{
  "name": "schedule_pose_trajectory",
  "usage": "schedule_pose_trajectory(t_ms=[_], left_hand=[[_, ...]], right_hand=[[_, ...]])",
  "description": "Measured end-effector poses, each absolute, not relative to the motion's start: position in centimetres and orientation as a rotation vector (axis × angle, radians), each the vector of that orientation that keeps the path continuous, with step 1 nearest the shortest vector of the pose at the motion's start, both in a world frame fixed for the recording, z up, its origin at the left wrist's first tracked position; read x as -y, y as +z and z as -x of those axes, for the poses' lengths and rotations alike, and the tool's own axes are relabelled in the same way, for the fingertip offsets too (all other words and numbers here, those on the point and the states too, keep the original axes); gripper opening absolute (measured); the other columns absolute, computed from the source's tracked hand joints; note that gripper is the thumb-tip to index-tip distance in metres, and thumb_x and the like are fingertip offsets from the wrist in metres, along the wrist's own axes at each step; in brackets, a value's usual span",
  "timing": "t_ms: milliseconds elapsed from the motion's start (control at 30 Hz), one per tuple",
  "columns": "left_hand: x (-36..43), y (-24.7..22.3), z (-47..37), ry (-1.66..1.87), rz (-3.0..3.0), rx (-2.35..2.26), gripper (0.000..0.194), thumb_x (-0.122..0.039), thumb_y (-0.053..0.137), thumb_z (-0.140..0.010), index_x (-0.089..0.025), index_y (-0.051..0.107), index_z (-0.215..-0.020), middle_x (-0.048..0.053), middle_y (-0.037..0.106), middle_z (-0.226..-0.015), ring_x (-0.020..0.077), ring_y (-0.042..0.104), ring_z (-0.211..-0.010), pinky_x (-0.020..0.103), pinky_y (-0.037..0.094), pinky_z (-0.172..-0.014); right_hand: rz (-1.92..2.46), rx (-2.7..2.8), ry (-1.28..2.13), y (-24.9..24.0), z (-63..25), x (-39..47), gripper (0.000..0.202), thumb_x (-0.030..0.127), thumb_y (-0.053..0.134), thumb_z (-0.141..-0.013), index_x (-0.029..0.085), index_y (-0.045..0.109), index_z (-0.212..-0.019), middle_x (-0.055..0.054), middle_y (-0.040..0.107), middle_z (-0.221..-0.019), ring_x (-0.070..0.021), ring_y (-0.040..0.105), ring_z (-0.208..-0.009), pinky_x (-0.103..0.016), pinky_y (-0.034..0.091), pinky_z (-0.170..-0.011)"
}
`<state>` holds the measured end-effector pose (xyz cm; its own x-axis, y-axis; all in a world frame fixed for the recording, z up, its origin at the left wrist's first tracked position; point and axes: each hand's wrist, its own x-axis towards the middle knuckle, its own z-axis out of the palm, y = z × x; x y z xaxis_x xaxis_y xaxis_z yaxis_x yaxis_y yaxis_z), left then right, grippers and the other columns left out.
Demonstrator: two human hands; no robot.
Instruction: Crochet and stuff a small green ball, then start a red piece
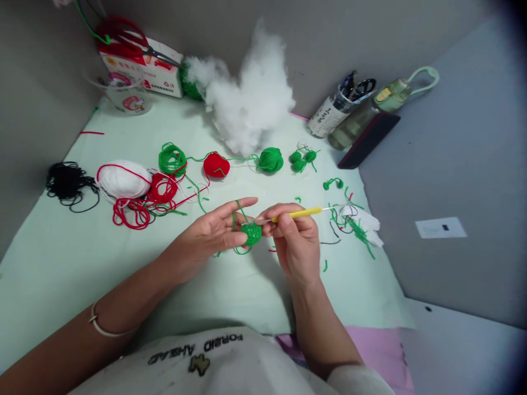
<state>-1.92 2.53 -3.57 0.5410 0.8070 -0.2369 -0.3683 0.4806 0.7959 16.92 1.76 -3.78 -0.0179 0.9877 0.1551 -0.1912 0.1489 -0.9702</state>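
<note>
A small green crocheted piece (pixel 252 234) is pinched between the thumb and fingers of my left hand (pixel 212 233). Green yarn loops over the raised index finger of that hand. My right hand (pixel 297 236) grips a crochet hook (pixel 297 214) with a yellow handle, its metal end pointing left at the top of the green piece. Beyond the hands lie a green yarn ball (pixel 270 160), a red yarn ball (pixel 216 164) and a loose green yarn bundle (pixel 172 159).
White stuffing (pixel 251 90) stands at the back. Left are white yarn (pixel 124 179), black yarn (pixel 68 181), a plastic cup (pixel 132 99) and red scissors on a box (pixel 162 79). Right are a pen holder (pixel 327 116), a bottle (pixel 349 123), a dark phone-like slab (pixel 369 141) and yarn scraps (pixel 358 227).
</note>
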Motion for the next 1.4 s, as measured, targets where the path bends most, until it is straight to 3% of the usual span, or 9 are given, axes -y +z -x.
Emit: schedule_pose_trajectory(t_ms=[100,333,500,633,733,967,1233,1400], left_hand=[[-2.4,-3.7,1.8,0.799,-0.763,-0.711,0.065,-0.030,0.083,-0.083,-0.025,0.060,-0.144,0.005,0.069,-0.107,0.0223,0.067,-0.104,0.036,0.048,-0.097],[-2.2,-3.4,1.6,0.826,-0.802,-0.796,0.061,-0.028,0.087,-0.078,-0.026,0.067,-0.136,0.004,0.067,-0.105,0.0165,0.062,-0.088,0.028,0.051,-0.077],[-1.9,-3.3,1.5,0.931,-0.776,-0.788,0.060,-0.024,0.085,-0.080,-0.034,0.067,-0.136,0.002,0.062,-0.115,0.0111,0.058,-0.076,0.022,0.044,-0.059],[-1.8,-3.5,1.6,0.996,-0.816,-0.767,0.057,-0.021,0.081,-0.085,-0.041,0.068,-0.136,0.001,0.061,-0.120,0.0067,0.053,-0.071,0.019,0.037,-0.053],[-1.8,-3.5,1.7,1.010,-0.812,-0.758,0.053,-0.020,0.078,-0.087,-0.038,0.068,-0.137,0.001,0.065,-0.109,0.0050,0.047,-0.062,0.020,0.038,-0.054],[-1.7,-3.6,1.0,0.880,-0.775,-0.758,0.051,-0.026,0.080,-0.084,-0.025,0.069,-0.134,0.002,0.066,-0.093,0.0155,0.066,-0.076,0.025,0.046,-0.062],[-1.8,-3.7,0.9,0.876,-0.656,-0.700,0.061,-0.029,0.080,-0.080,-0.020,0.062,-0.138,0.005,0.067,-0.101,0.0159,0.064,-0.081,0.027,0.048,-0.067],[-1.9,-3.6,1.2,0.900,-0.637,-0.714,0.051,-0.030,0.076,-0.085,-0.020,0.067,-0.134,0.002,0.063,-0.095,0.0120,0.061,-0.072,0.025,0.046,-0.066]], right_hand=[[0.966,1.213,1.126,-3.9,-16.7,-1.5,0.019,0.040,0.068,-0.096,0.024,0.077,-0.094,-0.003,0.077,-0.090,-0.0136,0.068,-0.071,-0.027,0.056,-0.062],[0.989,1.441,0.944,-3.6,-16.6,-1.3,0.018,0.038,0.066,-0.098,0.026,0.079,-0.099,-0.006,0.080,-0.096,-0.0210,0.073,-0.093,-0.033,0.060,-0.069],[1.018,1.342,0.964,-3.9,-16.5,-1.4,0.020,0.039,0.066,-0.097,0.024,0.078,-0.096,-0.005,0.079,-0.091,-0.0164,0.070,-0.074,-0.030,0.058,-0.062],[0.996,1.223,1.083,-4.2,-16.4,-1.5,0.019,0.039,0.066,-0.098,0.024,0.077,-0.097,-0.004,0.079,-0.091,-0.0147,0.069,-0.070,-0.029,0.060,-0.063],[0.929,1.152,1.123,-4.2,-16.3,-1.4,0.015,0.035,0.067,-0.097,0.026,0.078,-0.098,-0.002,0.079,-0.091,-0.0132,0.069,-0.070,-0.026,0.060,-0.063],[0.997,1.164,1.072,-4.1,-16.4,-1.3,0.012,0.032,0.068,-0.097,0.026,0.078,-0.096,-0.001,0.078,-0.090,-0.0127,0.069,-0.070,-0.026,0.060,-0.064],[1.000,1.120,1.242,-3.6,-16.5,-1.5,0.014,0.034,0.069,-0.096,0.025,0.079,-0.095,-0.002,0.078,-0.092,-0.0134,0.071,-0.072,-0.027,0.062,-0.067],[0.996,1.079,1.200,-3.1,-16.9,-1.6,0.016,0.033,0.066,-0.098,0.025,0.078,-0.094,-0.002,0.077,-0.091,-0.0118,0.069,-0.068,-0.026,0.059,-0.063]])
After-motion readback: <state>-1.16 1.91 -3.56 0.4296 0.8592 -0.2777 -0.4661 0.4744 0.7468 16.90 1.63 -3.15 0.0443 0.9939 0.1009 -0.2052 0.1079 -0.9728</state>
